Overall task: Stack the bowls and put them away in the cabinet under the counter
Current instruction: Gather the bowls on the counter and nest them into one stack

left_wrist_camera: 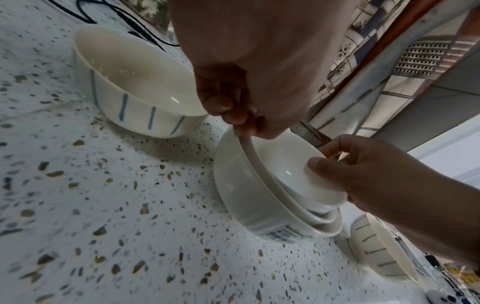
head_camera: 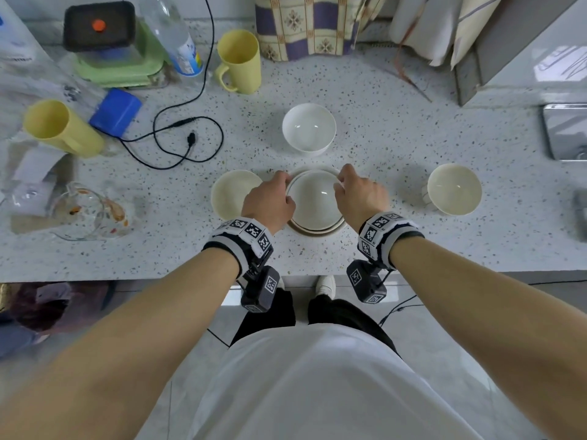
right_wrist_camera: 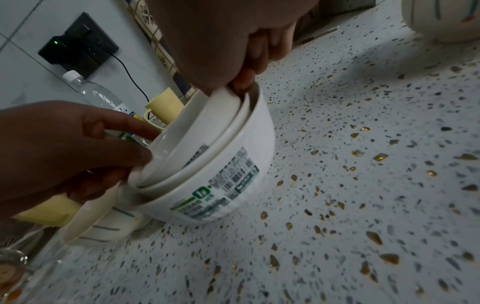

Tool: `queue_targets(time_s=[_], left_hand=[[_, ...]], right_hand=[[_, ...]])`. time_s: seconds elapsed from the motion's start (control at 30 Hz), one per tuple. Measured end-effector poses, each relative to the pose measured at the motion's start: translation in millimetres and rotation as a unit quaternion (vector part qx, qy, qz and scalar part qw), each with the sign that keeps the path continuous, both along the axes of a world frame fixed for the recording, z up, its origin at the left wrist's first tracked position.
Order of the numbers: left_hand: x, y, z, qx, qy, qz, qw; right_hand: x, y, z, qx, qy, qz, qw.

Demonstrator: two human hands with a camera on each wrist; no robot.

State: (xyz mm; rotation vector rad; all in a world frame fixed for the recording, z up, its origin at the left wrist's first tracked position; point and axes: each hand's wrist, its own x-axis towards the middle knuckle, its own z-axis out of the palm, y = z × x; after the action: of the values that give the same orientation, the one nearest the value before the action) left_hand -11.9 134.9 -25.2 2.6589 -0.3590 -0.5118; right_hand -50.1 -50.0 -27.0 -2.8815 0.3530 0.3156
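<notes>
Three white bowls sit nested in a stack [head_camera: 316,203] on the speckled counter near its front edge. The outer bowl [right_wrist_camera: 233,181] carries a printed label. My left hand [head_camera: 283,188] pinches the left rim of the top bowl [left_wrist_camera: 291,164], and my right hand [head_camera: 341,182] pinches its right rim. The right fingertips [right_wrist_camera: 244,81] curl over the rim into the gap beside the lower bowls. Three single bowls stand around the stack: a white one [head_camera: 308,128] behind, a cream one [head_camera: 230,193] at the left, a cream one [head_camera: 454,188] at the right.
Two yellow mugs [head_camera: 239,65] [head_camera: 60,128], a black cable [head_camera: 178,138], a plastic bottle [head_camera: 178,36] and a glass jug [head_camera: 85,214] crowd the counter's left side. A patterned cloth [head_camera: 305,23] hangs at the back. A metal sink edge [head_camera: 565,131] lies far right.
</notes>
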Motion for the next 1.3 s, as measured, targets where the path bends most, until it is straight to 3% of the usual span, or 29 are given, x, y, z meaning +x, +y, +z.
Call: queue_targets(time_s=[0.3, 0.53, 0.73, 0.93, 1.03, 1.13, 1.3], left_hand=[[19.8, 1.9, 5.9, 0.049, -0.010, -0.048, 0.998], [63.5, 14.3, 2.0, 0.014, -0.035, -0.003, 0.999], [113.7, -19.2, -5.3, 0.000, 0.072, 0.057, 0.996], [143.8, -44.4, -21.1, -0.002, 0.172, 0.068, 0.983], [144.2, -47.6, -21.4, -0.009, 0.200, 0.090, 0.976], [139.6, -47.0, -15.2, -0.001, 0.174, 0.110, 0.978], [123.5, -52.1, 7.6, -0.084, 0.102, 0.158, 0.979]], right_hand=[[1.3, -3.3, -2.6, -0.016, 0.045, -0.082, 0.996], [7.8, -17.1, 3.7, 0.016, -0.041, -0.118, 0.992], [17.7, -52.6, 11.5, 0.002, -0.053, -0.171, 0.984], [6.0, -89.9, 17.0, 0.017, -0.047, -0.214, 0.976], [-8.7, -116.1, 18.5, -0.003, -0.082, -0.274, 0.958], [-31.1, -146.2, 12.8, 0.007, -0.109, -0.374, 0.921], [-55.7, -168.4, 1.9, 0.049, -0.035, -0.501, 0.863]])
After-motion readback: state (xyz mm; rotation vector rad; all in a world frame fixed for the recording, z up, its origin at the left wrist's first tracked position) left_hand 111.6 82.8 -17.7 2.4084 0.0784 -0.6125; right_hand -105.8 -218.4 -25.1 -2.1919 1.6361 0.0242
